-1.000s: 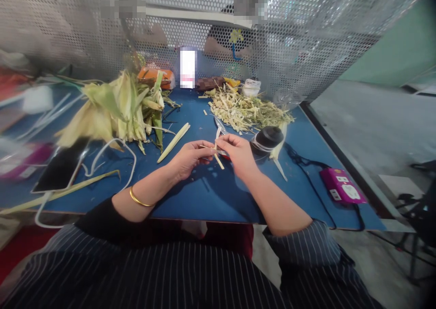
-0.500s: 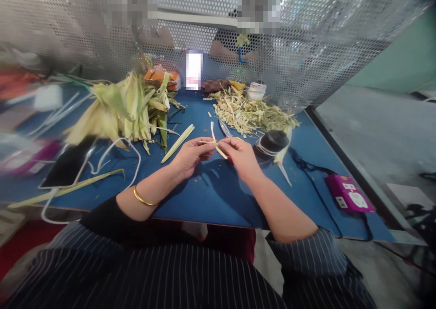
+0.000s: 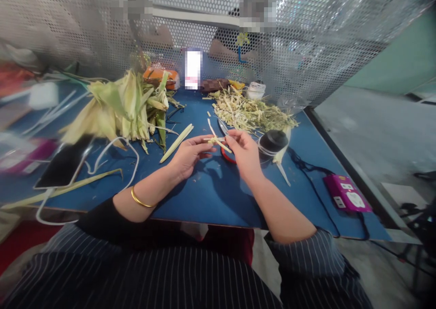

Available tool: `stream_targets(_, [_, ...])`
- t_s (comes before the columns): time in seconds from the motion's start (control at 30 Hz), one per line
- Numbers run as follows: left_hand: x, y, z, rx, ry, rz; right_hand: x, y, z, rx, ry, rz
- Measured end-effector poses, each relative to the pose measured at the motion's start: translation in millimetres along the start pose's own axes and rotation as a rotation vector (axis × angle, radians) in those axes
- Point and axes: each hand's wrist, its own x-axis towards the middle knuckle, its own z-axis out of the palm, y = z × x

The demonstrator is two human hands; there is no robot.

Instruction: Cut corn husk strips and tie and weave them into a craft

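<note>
Over the middle of the blue table [image 3: 211, 195] my left hand [image 3: 189, 154] and my right hand [image 3: 244, 151] meet, both pinching thin pale strips of corn husk [image 3: 218, 141] that cross between the fingertips. One strip end sticks up and back toward the scrap pile. Beneath the hands lie scissors with red handles [image 3: 226, 157], partly hidden by the right hand. A gold bangle [image 3: 139, 200] circles my left wrist.
A heap of green-yellow corn husks [image 3: 122, 107] lies at the left, a pile of shredded scraps [image 3: 252, 111] at the back right. A black-lidded jar [image 3: 274, 141], a pink power strip [image 3: 345, 194] with cable, a phone [image 3: 63, 164] and a perforated screen [image 3: 306, 41] surround the spot.
The hands rose slightly and the crossed strips turned between the fingers; the red scissor handles now show below the right hand. The view shifted a little.
</note>
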Motion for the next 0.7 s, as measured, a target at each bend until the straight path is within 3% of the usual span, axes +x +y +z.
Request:
stream_targets(0.2, [-1.3, 1.3, 1.5, 0.030, 0.040, 0.002, -8.3, -16.5, -4.2, -0.370, 0.036, -0.324])
stream_targets(0.37, [0.9, -1.3, -1.5, 0.128, 0.094, 0.080, -14.5, -20.4, -0.9, -0.547, -0.065, -0.464])
stream_targets(0.5, [4.6, 0.5, -5.6, 0.210, 0.093, 0.091, -13.7, -30.5, -5.5, -0.565, 0.029, -0.544])
stream_targets(0.6, [7.1, 2.2, -8.1, 0.264, 0.095, 0.058, -2.6, -42.6, -37.1, -0.620, 0.249, -0.516])
stream_targets(0.7, [9.4, 2.0, -11.9, 0.364, 0.091, 0.089, 16.4, -42.8, -92.5, -0.867, 0.488, -0.286])
